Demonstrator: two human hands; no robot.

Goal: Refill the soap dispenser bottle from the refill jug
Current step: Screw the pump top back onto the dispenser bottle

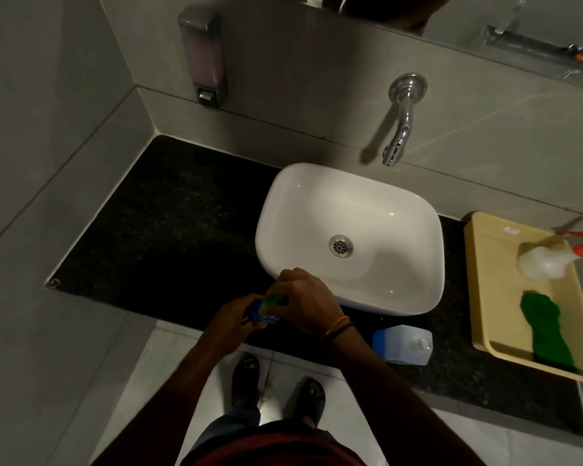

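Bottle [262, 309] is clamped by left hand [231, 316]; cap gripped under right hand [303, 297] — should be twisted level.

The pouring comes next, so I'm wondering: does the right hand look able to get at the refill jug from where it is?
Probably yes. The jug stands on the counter just right of the right hand, with nothing between them. But that hand is on the bottle along with the left hand, and must let go first.
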